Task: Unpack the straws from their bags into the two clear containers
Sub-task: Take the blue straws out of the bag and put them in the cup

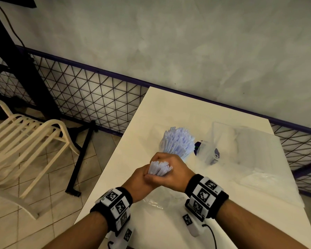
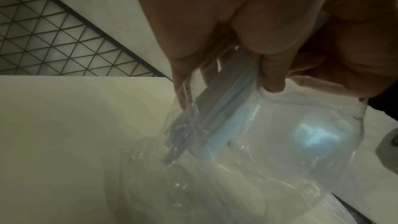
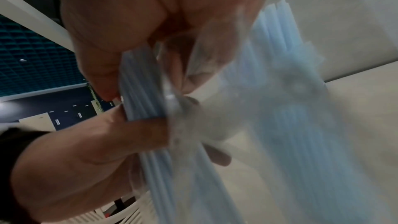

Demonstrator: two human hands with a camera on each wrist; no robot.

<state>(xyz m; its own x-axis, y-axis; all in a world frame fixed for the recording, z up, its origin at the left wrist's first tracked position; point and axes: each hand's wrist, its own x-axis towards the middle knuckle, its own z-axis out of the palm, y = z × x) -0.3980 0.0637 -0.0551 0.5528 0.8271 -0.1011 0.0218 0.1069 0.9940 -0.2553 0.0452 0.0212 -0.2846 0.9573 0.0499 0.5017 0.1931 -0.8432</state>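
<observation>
Your 2 hands meet above the near half of the white rectangular table (image 1: 214, 114). Your right hand (image 1: 171, 174) wraps a bunch of pale blue plastic straws (image 1: 160, 168), their cut ends pointing up at you. Your left hand (image 1: 139, 179) presses against it from the left, fingers curled; from the head view you cannot see what they clasp. The left wrist view fills that gap: those fingers (image 2: 273, 74) pinch the thin clear plastic bag (image 2: 237, 168) around the straws' lower lengths, the bag sagging down to the table. The right wrist view is blurred, but shows both hands gripping straws and film together. Just beyond your hands on the table stands a clear container already full of pale blue straws (image 1: 177, 141). To its right, the second clear container (image 1: 223, 141) and crumpled clear bags are hard to separate.
</observation>
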